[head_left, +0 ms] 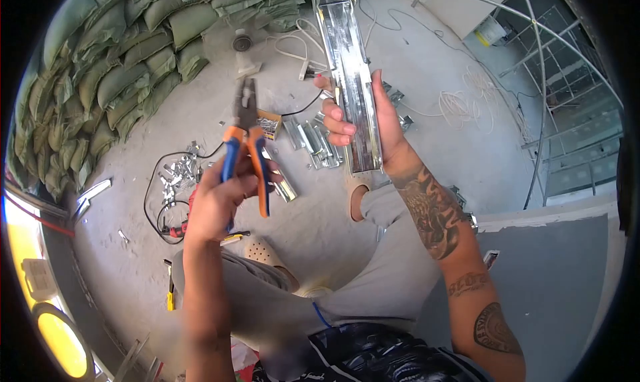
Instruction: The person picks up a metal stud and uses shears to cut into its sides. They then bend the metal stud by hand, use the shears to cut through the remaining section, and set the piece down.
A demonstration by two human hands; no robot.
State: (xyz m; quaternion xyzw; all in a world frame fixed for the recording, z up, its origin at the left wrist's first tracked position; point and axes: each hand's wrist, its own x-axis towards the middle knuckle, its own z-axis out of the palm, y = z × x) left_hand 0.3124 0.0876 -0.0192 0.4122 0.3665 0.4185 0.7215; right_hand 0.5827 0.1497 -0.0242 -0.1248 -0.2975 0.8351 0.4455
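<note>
Concrete floor [320,229] spreads below, with stacked sandbags [120,69] at the left and loose metal clips [313,142] scattered about. Of the two hands, the left hand [217,205] is wrapped around the orange-and-blue handles of the pliers [247,149], nose pointing up. The right hand [390,132] clasps a shiny metal channel [353,69], held upright near the pliers.

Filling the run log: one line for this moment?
left hand: holds pliers | right hand: grips metal channel | floor: scattered metal clips

Two hands show: left hand [217,205], right hand [373,125]. One pair of pliers [247,139], one metal channel [353,69], one coil of white cable [460,105] upper right, many sandbags [120,69] upper left.
</note>
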